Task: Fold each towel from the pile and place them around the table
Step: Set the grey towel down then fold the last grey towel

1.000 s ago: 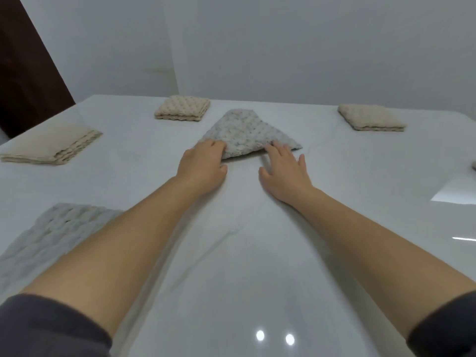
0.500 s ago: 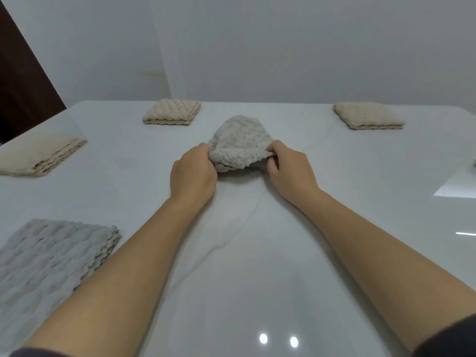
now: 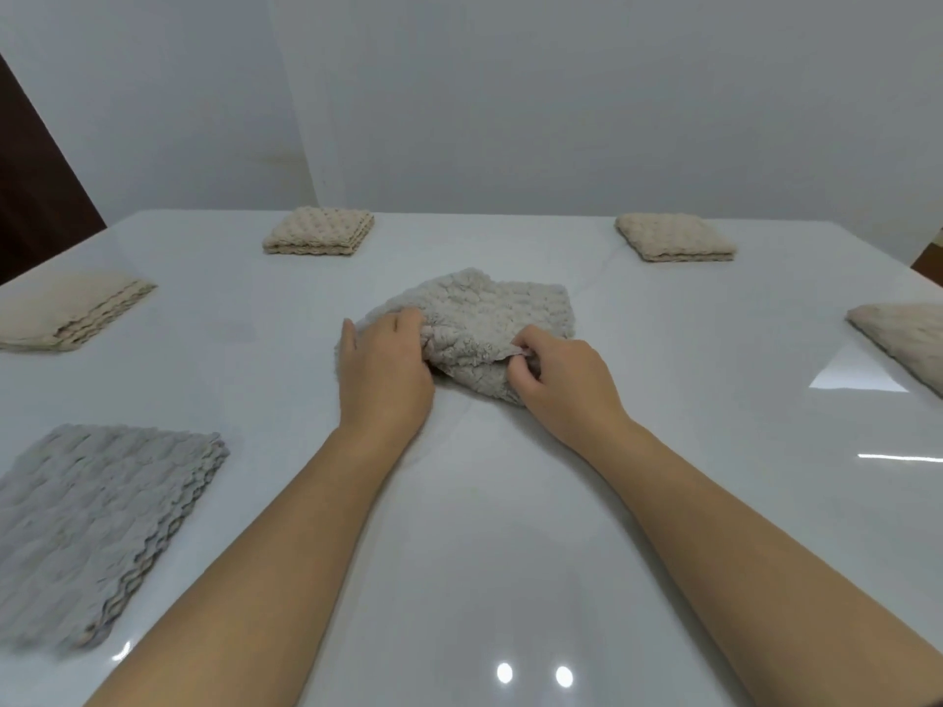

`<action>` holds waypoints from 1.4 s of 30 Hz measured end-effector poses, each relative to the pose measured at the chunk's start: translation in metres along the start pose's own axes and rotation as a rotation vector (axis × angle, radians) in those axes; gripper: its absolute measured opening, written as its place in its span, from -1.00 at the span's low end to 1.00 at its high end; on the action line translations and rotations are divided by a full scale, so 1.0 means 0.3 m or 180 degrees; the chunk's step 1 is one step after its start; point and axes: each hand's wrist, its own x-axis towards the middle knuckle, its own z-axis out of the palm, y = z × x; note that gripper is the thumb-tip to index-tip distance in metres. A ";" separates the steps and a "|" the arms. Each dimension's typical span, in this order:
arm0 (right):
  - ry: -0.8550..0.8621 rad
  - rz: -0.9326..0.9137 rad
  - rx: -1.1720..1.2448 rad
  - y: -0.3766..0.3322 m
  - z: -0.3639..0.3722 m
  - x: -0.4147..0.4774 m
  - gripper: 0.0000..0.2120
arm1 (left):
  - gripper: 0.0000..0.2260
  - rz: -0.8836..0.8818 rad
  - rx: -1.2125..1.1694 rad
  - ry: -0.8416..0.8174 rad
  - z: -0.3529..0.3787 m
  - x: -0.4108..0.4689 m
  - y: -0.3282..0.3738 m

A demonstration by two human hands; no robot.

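Note:
A crumpled light grey waffle towel (image 3: 490,313) lies in the middle of the glossy white table (image 3: 485,528). My left hand (image 3: 382,369) grips its near left edge, fingers curled into the cloth. My right hand (image 3: 561,380) pinches a corner of the same towel on its near right side. Folded towels lie around the table: a grey one (image 3: 97,523) at the near left, a beige one (image 3: 66,313) at the left edge, a beige one (image 3: 319,232) at the far left, another (image 3: 673,237) at the far right, and one (image 3: 908,339) at the right edge.
A plain white wall stands behind the table. A dark door or panel (image 3: 35,196) shows at the far left. Ceiling lights reflect on the tabletop near me.
The towel has been pulled nearer and bunched up from a flat triangle. Both hands went from resting flat at its edge to gripping the cloth.

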 end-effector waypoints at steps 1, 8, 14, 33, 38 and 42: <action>0.0013 0.0017 0.0022 0.001 -0.004 0.002 -0.87 | -0.73 -0.0014 -0.0039 0.0088 -0.008 0.002 -0.013; 0.0100 0.0055 -0.0046 0.012 -0.012 0.015 -0.85 | -0.87 0.0112 -0.0665 -0.0015 -0.047 0.011 -0.034; 0.0237 0.0148 -0.0071 0.028 -0.040 0.022 -0.83 | -0.85 0.0181 -0.0142 -0.0204 -0.024 0.017 -0.028; -0.0595 0.0622 0.2469 0.048 -0.130 -0.001 -0.59 | -0.60 -0.1101 -0.2159 0.0414 -0.122 0.020 -0.100; -0.0094 0.0540 0.1947 0.052 -0.109 0.010 -0.76 | -0.65 -0.1992 -0.2370 0.0559 -0.128 0.034 -0.122; -0.0474 -0.0120 0.0678 0.057 -0.107 0.018 -0.80 | -0.82 -0.2068 -0.1754 0.0114 -0.117 0.037 -0.165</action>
